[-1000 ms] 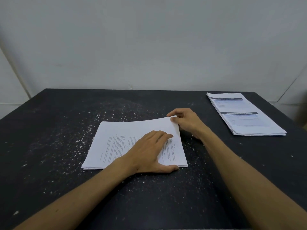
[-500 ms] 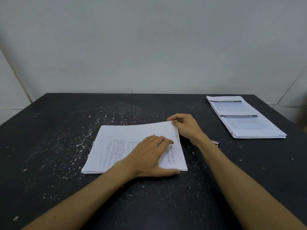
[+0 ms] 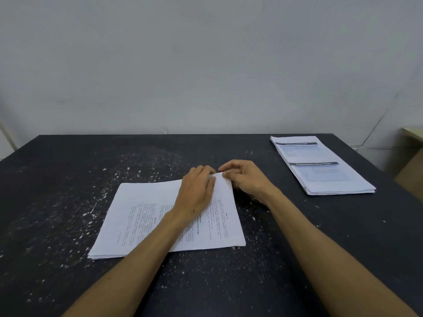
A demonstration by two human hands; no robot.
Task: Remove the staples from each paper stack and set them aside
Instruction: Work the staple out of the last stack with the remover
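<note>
Hidden or unclear: no staple can be made out at the far right corner of the near paper stack; both hands cover that corner. The printed text on its top sheet is too small to read. What lies under the right wrist is in shadow and cannot be identified. Both forearms are cut off by the lower edge of the view.

Position: the near paper stack lies flat on the dark, white-flecked surface, in the middle, with its far right corner raised slightly. A second paper stack, with blue-grey headers, lies well apart at the far right of the surface.

Hands: the left hand rests on the near stack close to the far right corner, fingers fairly straight and pressing the sheets down. The right hand sits just beside that corner, its fingers curled and its thumb and forefinger pinching the corner's edge.

Change from the earlier frames: the left hand has moved from the near right part of the stack, where it lay flat, up to the far right corner. The right hand stays at the same corner. A small object visible beside the right wrist half a second ago cannot now be seen. The second stack is unchanged.
</note>
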